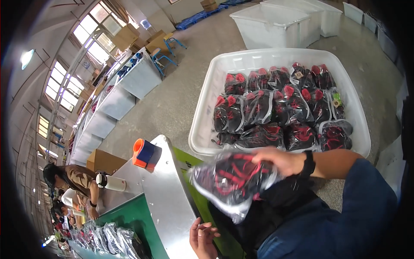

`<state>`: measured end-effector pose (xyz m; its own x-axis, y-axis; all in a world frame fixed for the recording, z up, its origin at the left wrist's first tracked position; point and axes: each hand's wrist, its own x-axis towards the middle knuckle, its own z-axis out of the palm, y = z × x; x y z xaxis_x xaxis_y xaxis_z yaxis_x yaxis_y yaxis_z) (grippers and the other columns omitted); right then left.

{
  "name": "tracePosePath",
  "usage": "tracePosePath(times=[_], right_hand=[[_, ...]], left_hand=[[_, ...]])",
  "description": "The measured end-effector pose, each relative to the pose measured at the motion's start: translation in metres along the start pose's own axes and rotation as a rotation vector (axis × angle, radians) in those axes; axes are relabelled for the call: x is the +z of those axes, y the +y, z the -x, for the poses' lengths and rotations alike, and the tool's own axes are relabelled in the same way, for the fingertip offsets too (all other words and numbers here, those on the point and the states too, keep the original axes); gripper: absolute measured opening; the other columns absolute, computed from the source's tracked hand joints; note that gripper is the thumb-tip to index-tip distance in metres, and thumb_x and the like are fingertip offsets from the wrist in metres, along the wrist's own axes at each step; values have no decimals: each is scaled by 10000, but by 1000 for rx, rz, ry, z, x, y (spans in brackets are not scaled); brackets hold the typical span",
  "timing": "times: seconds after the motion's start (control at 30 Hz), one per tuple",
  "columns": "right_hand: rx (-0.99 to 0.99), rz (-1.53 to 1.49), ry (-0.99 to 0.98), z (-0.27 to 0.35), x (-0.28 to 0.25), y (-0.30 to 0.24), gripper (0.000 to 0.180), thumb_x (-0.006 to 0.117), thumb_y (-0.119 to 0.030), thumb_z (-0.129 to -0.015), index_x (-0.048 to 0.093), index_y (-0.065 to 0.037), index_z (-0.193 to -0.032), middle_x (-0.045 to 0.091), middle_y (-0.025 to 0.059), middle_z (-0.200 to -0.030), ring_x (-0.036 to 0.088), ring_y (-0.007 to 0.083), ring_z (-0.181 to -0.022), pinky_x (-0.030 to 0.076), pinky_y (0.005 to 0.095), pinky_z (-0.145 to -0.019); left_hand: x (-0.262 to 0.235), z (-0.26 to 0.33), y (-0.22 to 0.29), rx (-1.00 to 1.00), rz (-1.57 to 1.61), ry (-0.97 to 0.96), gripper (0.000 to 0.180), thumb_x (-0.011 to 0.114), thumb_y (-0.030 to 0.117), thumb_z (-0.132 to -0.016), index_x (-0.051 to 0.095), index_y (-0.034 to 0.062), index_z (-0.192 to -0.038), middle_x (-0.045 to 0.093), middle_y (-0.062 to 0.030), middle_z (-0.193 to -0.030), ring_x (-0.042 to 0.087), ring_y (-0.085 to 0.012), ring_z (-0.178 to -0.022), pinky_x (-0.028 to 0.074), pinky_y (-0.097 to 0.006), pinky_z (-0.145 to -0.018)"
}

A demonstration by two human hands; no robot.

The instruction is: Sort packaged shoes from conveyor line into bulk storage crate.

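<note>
My right hand (278,159), with a black band on its wrist, grips a pair of shoes (230,179) sealed in clear plastic. The shoes are black with red laces and white soles. They hang between the metal table's corner and the white bin (202,108). Inside that bin, similar bagged black and red shoes (258,105) lie in rows. My left hand (203,239) is low by the table's edge, below the held shoes. Its fingers are loosely curled and apart, with nothing in them.
An orange and blue tape dispenser (144,153) stands on the metal table (166,190). More bagged shoes (114,237) lie on the green conveyor belt (138,211). People (71,177) work along it at left. Large white bins (276,26) stand beyond; blue stools (161,60) are farther left.
</note>
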<state>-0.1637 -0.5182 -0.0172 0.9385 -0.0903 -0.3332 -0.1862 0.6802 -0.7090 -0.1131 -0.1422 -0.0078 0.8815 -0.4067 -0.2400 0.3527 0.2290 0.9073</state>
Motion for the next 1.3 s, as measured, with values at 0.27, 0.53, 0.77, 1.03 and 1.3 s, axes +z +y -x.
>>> tracePosePath(times=[0.27,0.53,0.77,1.03,1.3], right_hand=[[-515,186,160,-115,-78,-178,541,679,-463,-936,663,-6,-1227,753,150,-1157,748,283,-1030,607,444,-914],[-381,833,331,-166,-128,-73,602,765,-363,-923,626,47,-1342,701,82,-887,632,97,-659,536,274,-546],[-583,1358,77,-118,-56,17,546,762,-326,-914,617,-2,-1330,698,172,-1093,683,332,-1034,539,439,-911],[-795,1548,192,-100,-22,65,592,778,-151,-805,576,-19,-1346,577,212,-1261,600,436,-1161,505,483,-971],[-713,1603,209,-107,-28,74,645,770,-80,-798,534,-9,-1395,544,199,-1324,568,437,-1238,485,482,-1019]], left_hand=[[1,8,-14,0,-180,153,343,590,187,-1091,604,36,-1399,718,-74,-1121,704,-177,-936,565,-329,-826],[-18,23,-20,51,-286,237,337,624,201,-1079,634,30,-1368,715,-50,-1017,688,-127,-841,535,-249,-711],[-45,16,-1,61,-242,346,354,654,216,-1067,631,9,-1353,720,-41,-935,669,-90,-766,524,-216,-676],[-124,-5,44,259,-529,460,375,688,208,-1031,658,-48,-1304,732,-98,-1085,679,-167,-1002,550,-310,-877],[-296,-29,90,535,-1473,1159,450,722,330,-944,696,-11,-1237,712,-238,-1181,660,-402,-1141,504,-464,-1019]])
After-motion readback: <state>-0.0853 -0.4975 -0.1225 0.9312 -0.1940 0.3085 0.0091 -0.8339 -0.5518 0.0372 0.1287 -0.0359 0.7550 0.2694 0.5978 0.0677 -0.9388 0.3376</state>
